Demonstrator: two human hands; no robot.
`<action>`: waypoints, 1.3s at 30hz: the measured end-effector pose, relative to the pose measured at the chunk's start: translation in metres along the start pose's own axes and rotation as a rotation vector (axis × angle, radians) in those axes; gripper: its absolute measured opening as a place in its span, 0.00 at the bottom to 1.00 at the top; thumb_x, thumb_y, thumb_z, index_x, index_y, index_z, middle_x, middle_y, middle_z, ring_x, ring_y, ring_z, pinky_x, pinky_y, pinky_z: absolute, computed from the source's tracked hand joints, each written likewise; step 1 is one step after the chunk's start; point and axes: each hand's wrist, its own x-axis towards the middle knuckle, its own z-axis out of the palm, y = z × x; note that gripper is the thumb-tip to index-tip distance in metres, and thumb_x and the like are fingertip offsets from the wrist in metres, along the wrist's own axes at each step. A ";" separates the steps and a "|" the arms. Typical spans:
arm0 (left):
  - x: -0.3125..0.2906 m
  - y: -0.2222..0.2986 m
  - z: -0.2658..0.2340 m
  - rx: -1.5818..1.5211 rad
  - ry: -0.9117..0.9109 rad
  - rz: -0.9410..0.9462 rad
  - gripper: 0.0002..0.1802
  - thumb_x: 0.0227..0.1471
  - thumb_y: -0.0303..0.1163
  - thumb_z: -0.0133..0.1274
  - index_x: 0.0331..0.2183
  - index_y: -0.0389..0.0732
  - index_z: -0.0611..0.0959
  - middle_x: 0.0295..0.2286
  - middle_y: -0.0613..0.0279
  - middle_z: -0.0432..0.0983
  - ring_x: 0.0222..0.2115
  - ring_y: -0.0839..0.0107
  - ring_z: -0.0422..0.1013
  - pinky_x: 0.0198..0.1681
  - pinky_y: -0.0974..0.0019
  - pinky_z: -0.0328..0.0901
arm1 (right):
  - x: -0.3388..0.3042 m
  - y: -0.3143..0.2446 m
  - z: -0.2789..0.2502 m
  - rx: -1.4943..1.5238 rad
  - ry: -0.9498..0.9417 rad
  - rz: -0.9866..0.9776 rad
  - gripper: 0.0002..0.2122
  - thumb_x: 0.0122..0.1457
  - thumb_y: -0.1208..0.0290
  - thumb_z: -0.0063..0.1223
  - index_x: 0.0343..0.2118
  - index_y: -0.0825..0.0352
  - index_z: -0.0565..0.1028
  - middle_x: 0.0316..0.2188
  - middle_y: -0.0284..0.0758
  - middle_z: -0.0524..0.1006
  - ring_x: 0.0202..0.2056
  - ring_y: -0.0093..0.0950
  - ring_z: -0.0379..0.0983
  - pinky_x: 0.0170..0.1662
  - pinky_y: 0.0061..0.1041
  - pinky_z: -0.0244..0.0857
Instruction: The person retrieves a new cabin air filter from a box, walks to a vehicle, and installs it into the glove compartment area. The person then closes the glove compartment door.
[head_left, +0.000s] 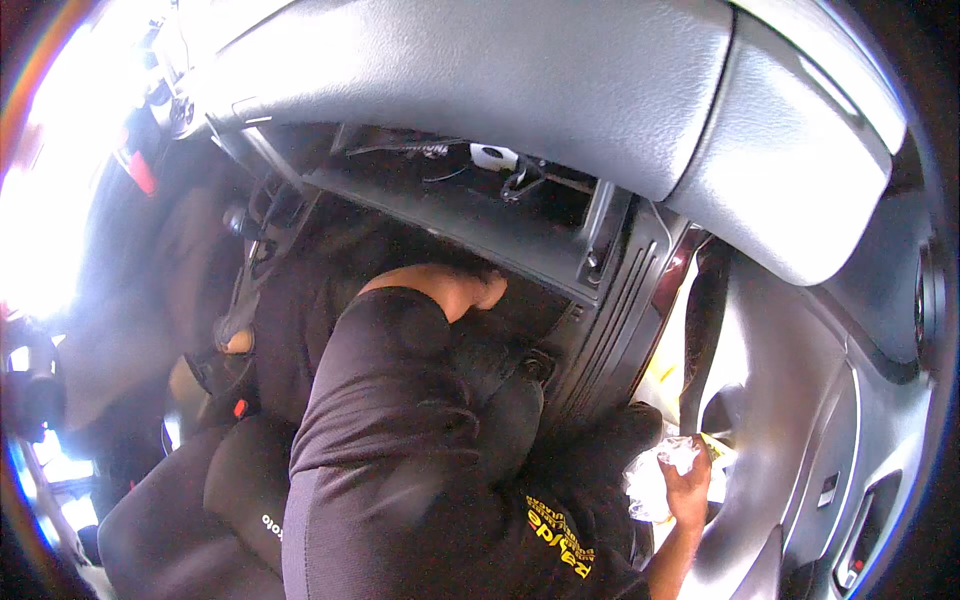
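Observation:
My left arm, in a dark sleeve, reaches forward beneath the open glove box (440, 215). My left hand (487, 291) is just below the lower edge of the glove box; its fingers are mostly hidden in shadow, so I cannot see what they touch. Off to the right, near the open door side, my right hand (686, 485) is closed on a crumpled clear plastic wrap (648, 490). Inside the glove box lie a white piece (493, 156) and some dark items that I cannot make out.
The grey dashboard (480, 80) arches over the glove box. A ribbed door sill (610, 320) runs along the right, beside the door panel (800, 420). On the left are a dark seat (190, 510) and a red belt buckle button (240, 408). The footwell is dark.

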 end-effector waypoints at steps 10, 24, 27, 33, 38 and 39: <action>-0.280 0.146 -0.217 -0.253 0.300 0.692 0.18 0.42 0.21 0.51 0.41 0.34 0.76 0.37 0.42 0.78 0.41 0.46 0.74 0.46 0.48 0.68 | 0.027 0.017 0.013 -0.006 0.095 -0.125 0.22 0.44 0.90 0.47 0.45 0.69 0.66 0.43 0.38 0.67 0.47 0.32 0.66 0.55 0.33 0.61; -0.441 0.097 -0.284 -1.227 1.116 1.056 0.17 0.43 0.12 0.62 0.39 0.33 0.82 0.37 0.54 0.78 0.31 0.76 0.75 0.32 0.75 0.70 | 0.056 -0.236 0.051 0.249 -0.135 -0.585 0.24 0.54 0.69 0.65 0.52 0.68 0.70 0.38 0.33 0.73 0.41 0.23 0.69 0.46 0.23 0.62; -0.440 0.090 -0.276 -1.251 1.172 1.110 0.16 0.44 0.13 0.63 0.39 0.31 0.82 0.39 0.52 0.79 0.32 0.74 0.75 0.33 0.73 0.70 | 0.058 -0.254 0.068 0.189 -0.071 -0.690 0.20 0.57 0.72 0.63 0.51 0.69 0.71 0.36 0.32 0.75 0.38 0.21 0.70 0.43 0.21 0.64; -0.443 0.081 -0.273 -1.114 1.173 1.071 0.18 0.46 0.15 0.63 0.42 0.31 0.81 0.39 0.53 0.79 0.33 0.76 0.74 0.36 0.73 0.70 | 0.061 -0.260 0.094 0.216 -0.050 -0.595 0.17 0.58 0.75 0.61 0.50 0.70 0.72 0.37 0.36 0.78 0.38 0.22 0.73 0.43 0.24 0.68; -0.409 0.063 -0.285 -0.801 1.426 0.830 0.19 0.48 0.17 0.62 0.44 0.36 0.82 0.31 0.61 0.77 0.30 0.77 0.74 0.36 0.73 0.69 | 0.080 -0.232 0.112 -0.164 0.188 -0.511 0.32 0.56 0.68 0.62 0.61 0.68 0.60 0.36 0.42 0.72 0.39 0.36 0.73 0.44 0.31 0.67; -0.405 0.062 -0.290 -0.681 1.446 0.690 0.17 0.48 0.19 0.61 0.43 0.39 0.82 0.29 0.59 0.77 0.29 0.71 0.75 0.34 0.69 0.69 | 0.086 -0.226 0.117 -0.193 0.171 -0.482 0.32 0.58 0.64 0.61 0.62 0.69 0.59 0.37 0.43 0.72 0.39 0.36 0.73 0.46 0.31 0.66</action>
